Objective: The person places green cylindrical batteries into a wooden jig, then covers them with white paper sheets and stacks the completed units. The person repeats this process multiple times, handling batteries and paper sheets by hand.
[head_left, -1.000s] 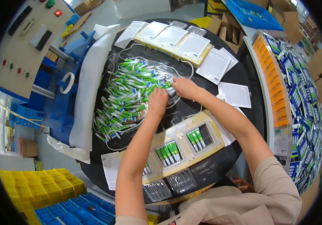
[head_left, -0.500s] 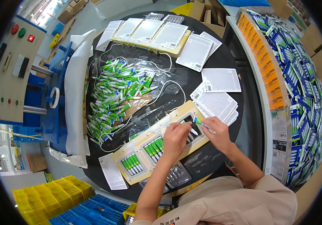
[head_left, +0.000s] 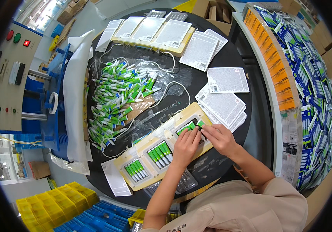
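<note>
A long cream-coloured fixture (head_left: 137,157) lies slanted on the near side of the round black table, with clear blister trays set into it. Small green-and-white tubes (head_left: 160,154) stand side by side in the middle tray, and more fill the tray at its left end. At the right-end tray, my right hand (head_left: 221,140) pinches a small tube (head_left: 200,124), its green end showing beyond the fingertips. Close beside it, my left hand (head_left: 186,145) rests with fingers bent and together over the tubes in that tray; whatever lies under its fingertips is hidden.
Left of centre lies a heap of loose tubes (head_left: 115,92) on clear plastic. A second fixture (head_left: 181,48) with printed cards (head_left: 148,29) stands at the far edge. More cards (head_left: 228,80) lie on the right. A machine (head_left: 13,77) stands left; packed blister packs (head_left: 305,85) are piled right.
My right hand has brought its tube down and left to the right-end tray. My left hand has lowered slightly over the tubes there, and more green tube ends show in that tray.
</note>
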Motion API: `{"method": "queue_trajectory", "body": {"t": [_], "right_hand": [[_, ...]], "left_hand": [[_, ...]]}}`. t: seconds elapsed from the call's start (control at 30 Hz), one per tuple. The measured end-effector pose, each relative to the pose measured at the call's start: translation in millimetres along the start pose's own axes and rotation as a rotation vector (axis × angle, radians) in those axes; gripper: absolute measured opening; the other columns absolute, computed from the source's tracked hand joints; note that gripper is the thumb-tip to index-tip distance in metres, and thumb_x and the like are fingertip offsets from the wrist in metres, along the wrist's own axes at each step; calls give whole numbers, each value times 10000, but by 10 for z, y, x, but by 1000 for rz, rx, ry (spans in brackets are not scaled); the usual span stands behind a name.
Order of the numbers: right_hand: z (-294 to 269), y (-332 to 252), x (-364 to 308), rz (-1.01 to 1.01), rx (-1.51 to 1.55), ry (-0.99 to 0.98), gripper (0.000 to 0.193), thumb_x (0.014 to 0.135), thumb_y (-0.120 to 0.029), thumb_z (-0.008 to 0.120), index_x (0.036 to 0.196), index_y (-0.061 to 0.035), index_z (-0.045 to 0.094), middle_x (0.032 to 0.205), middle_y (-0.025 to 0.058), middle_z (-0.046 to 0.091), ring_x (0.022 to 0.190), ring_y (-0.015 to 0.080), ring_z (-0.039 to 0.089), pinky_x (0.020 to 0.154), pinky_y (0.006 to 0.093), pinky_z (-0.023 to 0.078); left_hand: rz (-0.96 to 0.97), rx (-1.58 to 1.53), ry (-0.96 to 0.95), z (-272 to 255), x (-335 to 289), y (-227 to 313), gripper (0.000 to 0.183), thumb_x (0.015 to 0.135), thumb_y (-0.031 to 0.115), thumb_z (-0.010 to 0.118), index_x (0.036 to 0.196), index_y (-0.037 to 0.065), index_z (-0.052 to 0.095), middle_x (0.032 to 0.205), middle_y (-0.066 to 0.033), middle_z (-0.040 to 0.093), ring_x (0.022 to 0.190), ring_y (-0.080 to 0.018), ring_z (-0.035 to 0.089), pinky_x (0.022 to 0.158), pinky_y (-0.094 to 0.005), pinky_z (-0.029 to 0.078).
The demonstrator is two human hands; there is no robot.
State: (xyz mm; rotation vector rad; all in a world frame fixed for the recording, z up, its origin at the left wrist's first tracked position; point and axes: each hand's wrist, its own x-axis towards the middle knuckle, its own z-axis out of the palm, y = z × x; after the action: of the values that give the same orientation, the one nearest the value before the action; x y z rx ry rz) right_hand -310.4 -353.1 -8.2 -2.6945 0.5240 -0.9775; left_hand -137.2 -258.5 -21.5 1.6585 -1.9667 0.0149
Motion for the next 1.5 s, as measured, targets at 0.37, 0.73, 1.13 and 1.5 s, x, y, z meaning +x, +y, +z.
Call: {"method": "queue_trajectory", "body": {"t": [0.37,0.73,1.13,1.5], "right_hand": [[147,25,-31,-12,21,-119,331,779,-34,693,1094,67,702,1194,140,680,1042,277,642,856,364,541],[97,108,-42,105,30,0,263,791,-13,692,1049,42,704,1192,125,689,1062,301,636,911,438,518],[-551,1791,-7,143,-474,-542,665,846,41,579,1484,-114,476,1573,79,441,1425,324,442,1181,470,361],[-991,632,135,-28,-282,136,292,868,-39,652,1156,-12,690,974,132,722,883,298,699,777,384,570]], "left_hand": [[-67,-56,35,1,-149,-1,265,855,71,749,1099,-5,680,1183,-144,699,1054,-262,690,1075,-464,491],[-143,88,-189,-113,-167,114,552,935,323,687,1408,65,565,1468,-73,553,1392,-235,490,1225,-542,251],[-480,365,199,-1115,-1447,-100,587,758,-89,602,1337,6,580,1311,-183,647,1245,-366,597,1146,-534,357],[-950,391,-458,-2083,-3102,-538,851,762,-19,691,1539,147,386,1618,-77,366,1471,-299,374,1200,-608,257]]}}
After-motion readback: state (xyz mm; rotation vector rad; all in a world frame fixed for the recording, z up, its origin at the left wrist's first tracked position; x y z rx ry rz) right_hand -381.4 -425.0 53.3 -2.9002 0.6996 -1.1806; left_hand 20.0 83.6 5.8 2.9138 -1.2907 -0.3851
